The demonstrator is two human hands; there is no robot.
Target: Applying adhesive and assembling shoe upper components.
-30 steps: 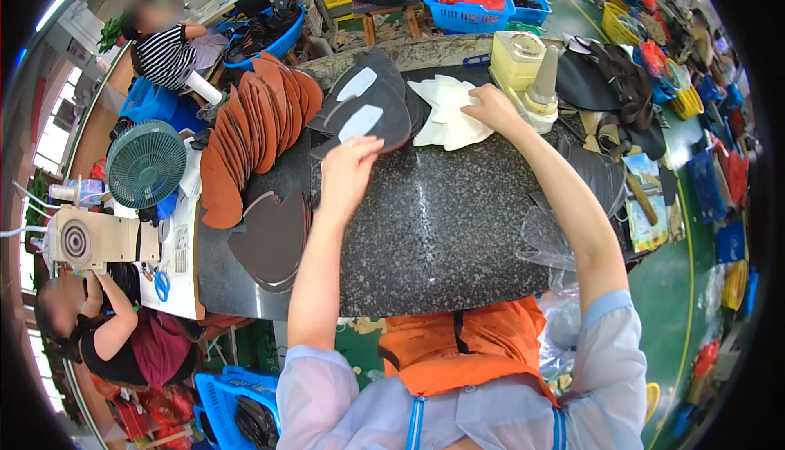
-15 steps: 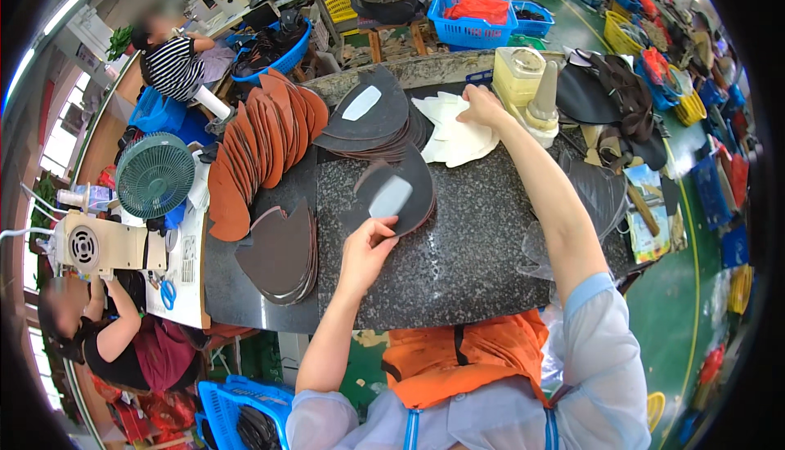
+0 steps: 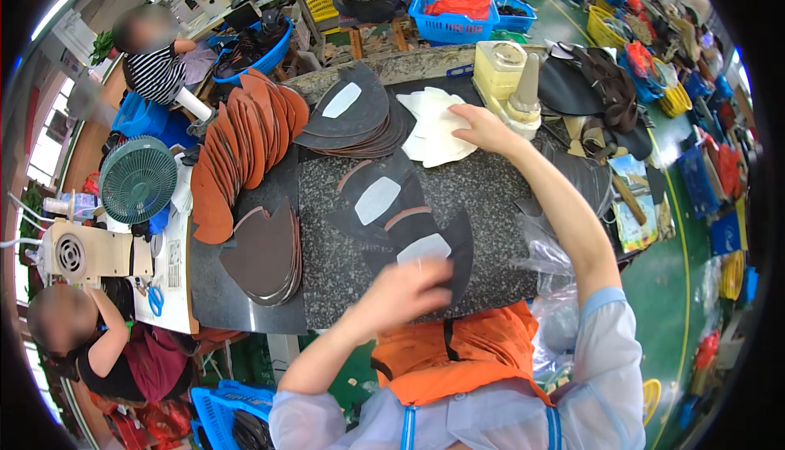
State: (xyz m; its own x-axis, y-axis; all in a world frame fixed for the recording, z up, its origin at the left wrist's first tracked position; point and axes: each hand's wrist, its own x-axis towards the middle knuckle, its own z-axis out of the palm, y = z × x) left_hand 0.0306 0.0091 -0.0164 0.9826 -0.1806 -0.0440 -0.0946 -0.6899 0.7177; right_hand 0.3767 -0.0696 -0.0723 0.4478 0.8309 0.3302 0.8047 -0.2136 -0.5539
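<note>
My left hand (image 3: 406, 293), smeared by motion, is over the near edge of a dark curved leather piece (image 3: 460, 241) with a white patch (image 3: 425, 247) on it. Whether its fingers grip the piece is unclear. Just beyond lies another dark piece (image 3: 353, 219) with its own white patch (image 3: 378, 199), partly overlapped by the near one. At the far side of the stone slab, my right hand (image 3: 488, 129) rests at the right edge of a pile of white patches (image 3: 433, 143), thumb and forefinger apart.
Left of the slab's middle stand stacks of dark pieces (image 3: 266, 254) and brown pieces (image 3: 245, 143). A yellowish glue container (image 3: 499, 74) is beside my right hand. A hammer (image 3: 628, 197) lies at right. Two people sit at the left, one by a sewing machine (image 3: 90, 250).
My left hand has moved toward me and right, and a second patched dark piece now shows nearer me. My right hand has shifted down to the white pile's right edge.
</note>
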